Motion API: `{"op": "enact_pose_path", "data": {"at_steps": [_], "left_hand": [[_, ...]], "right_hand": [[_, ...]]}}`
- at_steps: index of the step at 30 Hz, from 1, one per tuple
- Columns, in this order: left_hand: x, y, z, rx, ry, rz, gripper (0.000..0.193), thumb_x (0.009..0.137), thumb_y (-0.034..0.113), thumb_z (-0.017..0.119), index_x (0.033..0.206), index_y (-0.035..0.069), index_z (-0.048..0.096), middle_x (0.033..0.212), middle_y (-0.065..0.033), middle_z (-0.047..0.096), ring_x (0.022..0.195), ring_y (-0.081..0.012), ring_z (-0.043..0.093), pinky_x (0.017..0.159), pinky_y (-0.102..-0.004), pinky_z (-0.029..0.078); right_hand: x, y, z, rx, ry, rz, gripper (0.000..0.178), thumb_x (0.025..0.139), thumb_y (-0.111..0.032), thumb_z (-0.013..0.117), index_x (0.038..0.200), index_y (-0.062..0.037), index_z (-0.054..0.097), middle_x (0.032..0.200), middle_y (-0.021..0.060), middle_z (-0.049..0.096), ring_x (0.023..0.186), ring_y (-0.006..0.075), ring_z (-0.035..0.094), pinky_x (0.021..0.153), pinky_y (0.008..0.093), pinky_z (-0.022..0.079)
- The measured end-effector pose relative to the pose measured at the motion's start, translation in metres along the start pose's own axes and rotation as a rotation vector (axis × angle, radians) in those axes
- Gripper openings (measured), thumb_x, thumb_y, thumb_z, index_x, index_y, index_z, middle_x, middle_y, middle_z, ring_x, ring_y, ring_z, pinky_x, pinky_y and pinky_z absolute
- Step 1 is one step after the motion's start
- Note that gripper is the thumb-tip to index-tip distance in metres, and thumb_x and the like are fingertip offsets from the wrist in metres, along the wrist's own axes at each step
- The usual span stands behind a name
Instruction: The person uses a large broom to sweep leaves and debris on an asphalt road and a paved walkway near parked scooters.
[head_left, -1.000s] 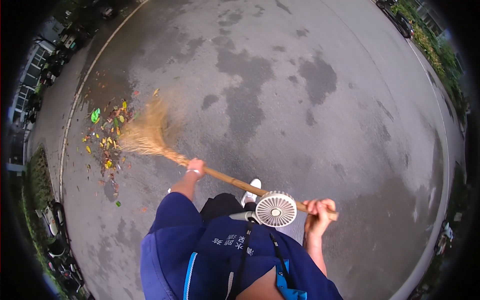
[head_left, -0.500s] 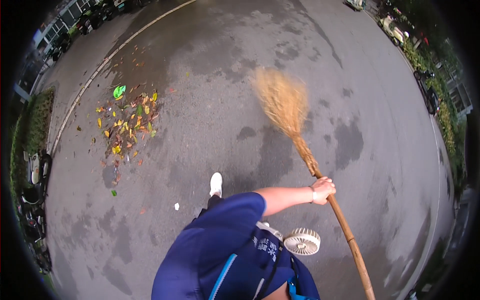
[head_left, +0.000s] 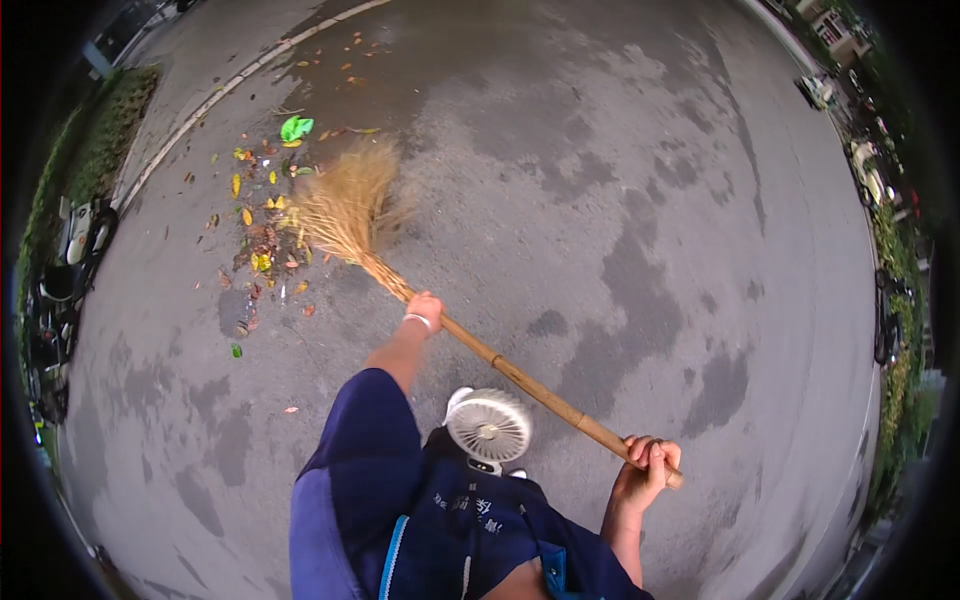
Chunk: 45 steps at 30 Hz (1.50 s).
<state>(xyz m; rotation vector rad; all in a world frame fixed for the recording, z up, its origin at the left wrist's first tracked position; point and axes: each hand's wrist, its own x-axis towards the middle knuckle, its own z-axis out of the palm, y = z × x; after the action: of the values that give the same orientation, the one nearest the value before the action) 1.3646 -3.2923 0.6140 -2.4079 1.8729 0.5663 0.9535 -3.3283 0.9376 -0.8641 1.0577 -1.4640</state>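
A long straw broom [head_left: 345, 205] with a bamboo handle slants across the pavement. Low on its shaft, just above the bristles, my left hand [head_left: 424, 311] is wrapped round it, a pale band at the wrist. My right hand [head_left: 648, 467] grips the top end of the handle, nearer my body. The bristles, blurred by motion, lie over the right side of a scatter of yellow and brown leaves [head_left: 262, 262], hiding some of them. Beyond the bristles sits a crumpled bright green piece of litter [head_left: 296, 128].
A white handheld fan [head_left: 489, 427] hangs at my front, above my shoes. Wet grey pavement [head_left: 600, 250] spreads all round. Parked scooters [head_left: 75, 245] and a hedge [head_left: 110, 115] line the left edge; more scooters [head_left: 868, 172] stand along the right.
The broom head has swung from the right over to the leaves at the left. My left hand moved left with it. My right hand has come into view on the handle's end.
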Motion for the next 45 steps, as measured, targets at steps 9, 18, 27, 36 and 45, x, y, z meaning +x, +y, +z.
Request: {"op": "enact_pose_path", "data": {"at_steps": [9, 18, 27, 36, 45], "left_hand": [[-0.063, 0.041, -0.157, -0.289, 0.616, -0.134, 0.027, 0.057, 0.015, 0.07, 0.08, 0.01, 0.059, 0.08, -0.0088, 0.055, 0.082, -0.0299, 0.053, 0.078, -0.0414, 0.041], [-0.179, 0.108, -0.063, -0.441, 0.498, -1.15, 0.024, 0.065, 0.026, 0.072, 0.082, 0.011, 0.063, 0.083, -0.011, 0.062, 0.087, -0.0307, 0.057, 0.079, -0.0424, 0.043], [-0.225, 0.124, 0.056, -0.981, 0.21, -1.802, 0.027, 0.067, 0.031, 0.075, 0.084, 0.011, 0.068, 0.083, -0.0141, 0.067, 0.083, -0.0324, 0.064, 0.075, -0.042, 0.05], [0.03, -0.266, -0.148, -0.675, 0.848, -0.977, 0.007, 0.064, 0.019, 0.062, 0.066, 0.013, 0.06, 0.077, -0.0094, 0.062, 0.083, -0.0304, 0.057, 0.076, -0.0416, 0.043], [0.008, -0.427, -0.349, -0.314, 1.12, -0.643, 0.034, 0.07, 0.042, 0.069, 0.063, 0.011, 0.057, 0.064, -0.0068, 0.057, 0.073, -0.0272, 0.057, 0.074, -0.0389, 0.045]], "right_hand": [[0.203, -0.066, 0.053, 0.404, -0.722, -0.076, 0.019, 0.083, -0.006, 0.058, 0.076, -0.0077, 0.04, 0.055, 0.0003, 0.036, 0.04, 0.0096, 0.032, 0.037, 0.0255, 0.033], [0.255, 0.066, 0.379, 0.598, -1.558, 0.808, 0.023, 0.072, -0.006, 0.061, 0.078, -0.0127, 0.04, 0.054, 0.0009, 0.041, 0.042, 0.0161, 0.043, 0.042, 0.0348, 0.04], [0.041, 0.16, 0.494, 0.021, -2.384, 1.019, 0.012, 0.077, -0.002, 0.067, 0.082, -0.0008, 0.056, 0.07, 0.0094, 0.06, 0.065, 0.0163, 0.058, 0.069, 0.0336, 0.048], [0.106, 0.036, 0.693, 0.242, -2.241, -0.114, 0.014, 0.068, -0.006, 0.063, 0.075, -0.0121, 0.052, 0.048, -0.0017, 0.05, 0.04, 0.0126, 0.047, 0.049, 0.0313, 0.046], [0.107, 0.0, 0.782, 0.735, -2.246, -0.184, 0.016, 0.091, -0.012, 0.048, 0.079, -0.0064, 0.057, 0.059, -0.002, 0.045, 0.052, 0.0154, 0.047, 0.054, 0.0288, 0.047]]}}
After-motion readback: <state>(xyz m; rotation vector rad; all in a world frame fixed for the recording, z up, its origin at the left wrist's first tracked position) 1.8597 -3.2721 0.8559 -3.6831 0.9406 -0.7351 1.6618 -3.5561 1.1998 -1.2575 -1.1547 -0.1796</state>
